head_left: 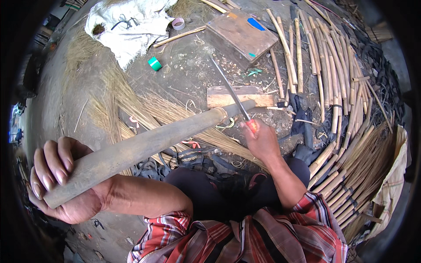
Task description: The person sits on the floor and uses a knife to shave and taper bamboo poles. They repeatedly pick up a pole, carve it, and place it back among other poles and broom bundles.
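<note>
Knife [231,90] blade across stick [144,147] tip

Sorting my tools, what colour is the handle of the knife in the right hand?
Red, seen in the head view: the knife handle shows above the right hand.

shirt [245,236]: red-and-dark plaid, short sleeves; trousers [210,193]: dark; hands: bare, unpainted nails

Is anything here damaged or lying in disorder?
Nothing looks damaged. The left hand holds a grey pole; the right hand holds a long knife at its tip. Straw and shavings lie scattered on the ground.
</note>
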Available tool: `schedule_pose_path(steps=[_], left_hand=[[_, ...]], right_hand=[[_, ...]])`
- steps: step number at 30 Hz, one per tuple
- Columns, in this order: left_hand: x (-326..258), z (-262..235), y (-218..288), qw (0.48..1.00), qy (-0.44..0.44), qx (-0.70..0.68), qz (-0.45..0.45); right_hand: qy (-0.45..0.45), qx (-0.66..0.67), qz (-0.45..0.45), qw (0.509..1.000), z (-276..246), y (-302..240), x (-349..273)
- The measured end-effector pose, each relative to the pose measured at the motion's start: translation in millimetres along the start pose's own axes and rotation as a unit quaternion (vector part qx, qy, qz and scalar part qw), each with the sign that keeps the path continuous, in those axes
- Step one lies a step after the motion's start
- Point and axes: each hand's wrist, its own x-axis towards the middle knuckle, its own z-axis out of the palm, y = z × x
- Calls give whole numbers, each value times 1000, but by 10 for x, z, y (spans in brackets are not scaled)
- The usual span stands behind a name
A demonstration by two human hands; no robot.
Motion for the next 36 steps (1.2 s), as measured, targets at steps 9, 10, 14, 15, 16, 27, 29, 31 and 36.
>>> schedule_pose_path(steps=[9, 10, 14, 15, 16, 27, 29, 31, 36], left_hand=[[-14, 32, 10, 998, -31, 48, 13], [-29, 22, 19, 997, -6, 64, 38], [-38, -1, 60, 996, -40, 52, 61], [-34, 7, 62, 996, -49, 57, 57], [-33, 20, 55, 996, -57, 51, 53], [-71, 224, 8, 999, -9, 44, 13], [-74, 211, 15, 998, -39, 37, 31], [-69, 220, 52, 996, -88, 18, 18], [-122, 239, 45, 994, -74, 56, 54]], right_hand=[[7, -26, 4, 1000, -13, 72, 23], [37, -46, 30, 998, -23, 84, 39], [53, 52, -1, 997, -47, 88, 14], [46, 84, -61, 993, -46, 78, -2], [52, 101, -107, 988, -41, 68, -15], [79, 124, -159, 976, 14, 84, -87], [74, 95, -141, 983, 1, 109, -65], [21, -11, -38, 999, -31, 142, -28], [75, 76, -67, 992, -115, 162, -72]])
